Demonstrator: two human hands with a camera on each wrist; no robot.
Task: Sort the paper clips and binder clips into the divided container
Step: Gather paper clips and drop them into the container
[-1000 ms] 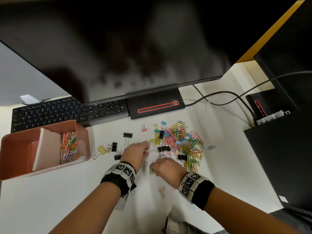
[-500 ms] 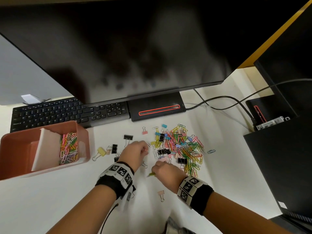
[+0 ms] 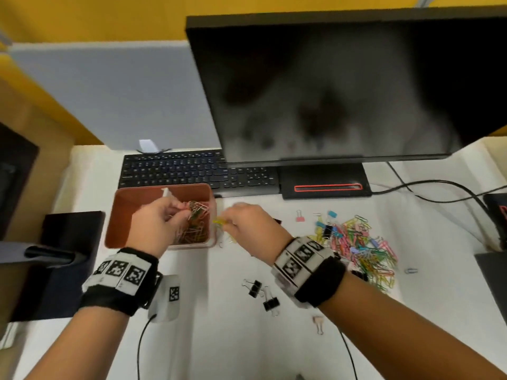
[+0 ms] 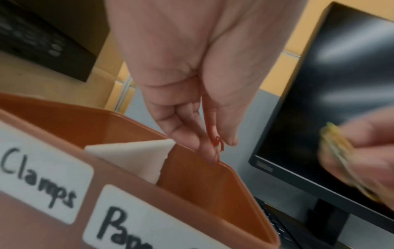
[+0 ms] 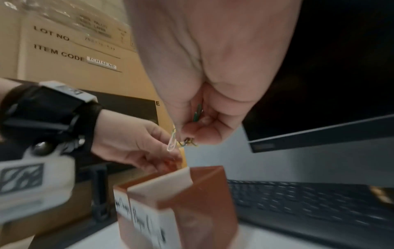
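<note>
The brown divided container [image 3: 120, 204] stands on the desk left of centre, with a white divider [image 4: 136, 155] and labels on its front. Its right compartment holds several coloured paper clips [image 3: 196, 229]. My left hand [image 3: 159, 223] hovers over that compartment and pinches a red paper clip [image 4: 217, 141]. My right hand [image 3: 247, 223] is just right of the container's rim and pinches several paper clips [image 5: 177, 139], yellow, green and clear. A mixed pile of clips [image 3: 359, 245] lies to the right. Black binder clips [image 3: 260, 294] lie near my right wrist.
A black keyboard [image 3: 192, 171] lies behind the container, and a dark monitor [image 3: 343, 91] with its base [image 3: 323, 182] stands behind the pile. Cables [image 3: 428, 187] run at the right. A cardboard box [image 5: 70, 55] and a black object [image 3: 68, 259] sit at the left.
Both hands have left the clip pile and moved left to the container, each carrying paper clips. The head view has swung left and up with them.
</note>
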